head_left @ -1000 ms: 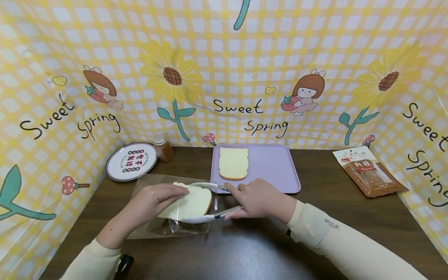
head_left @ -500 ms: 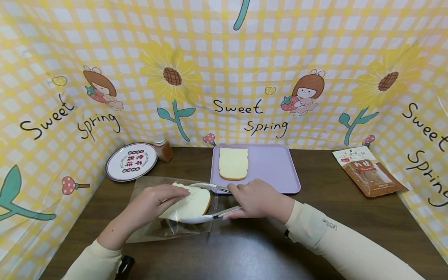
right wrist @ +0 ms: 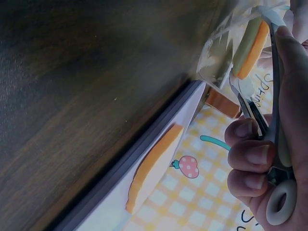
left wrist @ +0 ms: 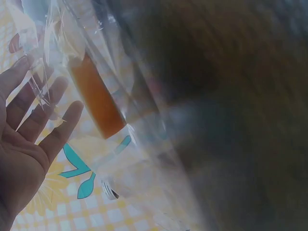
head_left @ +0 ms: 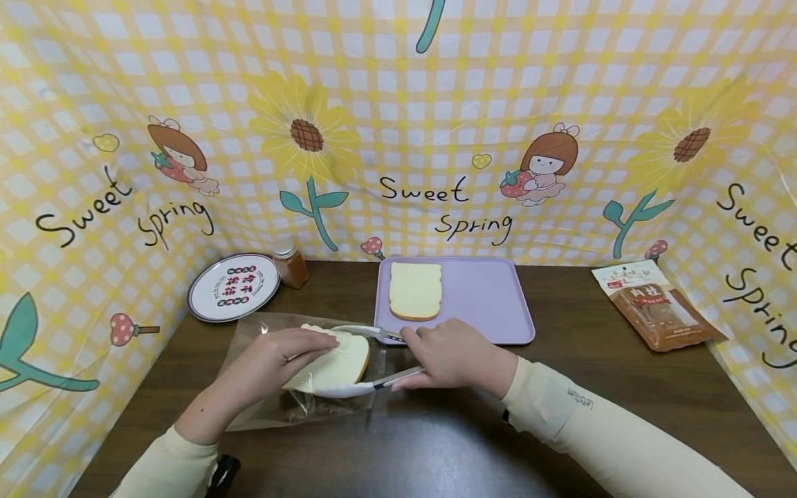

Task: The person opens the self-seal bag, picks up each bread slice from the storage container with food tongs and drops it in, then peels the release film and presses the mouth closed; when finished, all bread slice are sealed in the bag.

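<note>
A slice of bread [head_left: 339, 363] lies at least partly inside a clear plastic bag [head_left: 255, 408], between the white tips of a pair of tongs [head_left: 345, 390]. My right hand [head_left: 451, 356] grips the tongs by their metal arms. In the right wrist view the tong tips flank the slice's brown crust [right wrist: 253, 52]. Over the slice, my left hand [head_left: 277, 356] pinches the bag's upper film; its thumb is partly hidden. The left wrist view shows creased film [left wrist: 41, 91] at my fingers and an orange-brown crust [left wrist: 98, 101] beside them.
Behind the hands, another bread slice [head_left: 415, 292] lies on a lilac tray [head_left: 492, 304]. A printed plate [head_left: 205, 290] and a spice jar [head_left: 290, 268] stand at the back left. At the right lies a brown seasoning packet [head_left: 660, 304]. Patterned cloth [head_left: 398, 138] walls the dark table.
My right hand and the tongs have shifted slightly left, carrying the bread slice farther into the bag. My left hand stays nearly in place.
</note>
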The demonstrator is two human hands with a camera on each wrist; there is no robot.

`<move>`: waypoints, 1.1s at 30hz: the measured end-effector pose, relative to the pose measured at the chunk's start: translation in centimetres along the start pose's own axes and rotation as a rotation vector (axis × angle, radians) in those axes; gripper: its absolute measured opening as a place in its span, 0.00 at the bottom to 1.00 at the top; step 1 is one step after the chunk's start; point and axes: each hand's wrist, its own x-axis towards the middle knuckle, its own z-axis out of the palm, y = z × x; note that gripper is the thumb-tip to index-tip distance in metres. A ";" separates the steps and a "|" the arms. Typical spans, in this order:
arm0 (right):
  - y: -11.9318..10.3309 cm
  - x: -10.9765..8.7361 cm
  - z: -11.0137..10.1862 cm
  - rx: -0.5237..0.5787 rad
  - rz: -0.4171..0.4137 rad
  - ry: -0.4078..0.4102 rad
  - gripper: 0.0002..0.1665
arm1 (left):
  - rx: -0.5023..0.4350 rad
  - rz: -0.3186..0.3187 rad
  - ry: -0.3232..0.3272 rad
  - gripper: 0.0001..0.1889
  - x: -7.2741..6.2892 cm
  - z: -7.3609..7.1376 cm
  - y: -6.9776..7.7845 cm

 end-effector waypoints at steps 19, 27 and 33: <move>-0.1 0.0 0.1 0.102 0.050 -0.064 0.38 | 0.062 -0.015 -0.003 0.18 -0.2 -0.5 -0.4; -0.3 -0.1 0.3 0.117 0.064 -0.065 0.37 | 0.037 -0.049 -0.053 0.18 -0.4 -0.9 -0.4; -0.6 -0.1 0.8 0.150 0.087 -0.069 0.37 | 0.049 -0.015 -0.028 0.19 -0.2 -0.7 -0.2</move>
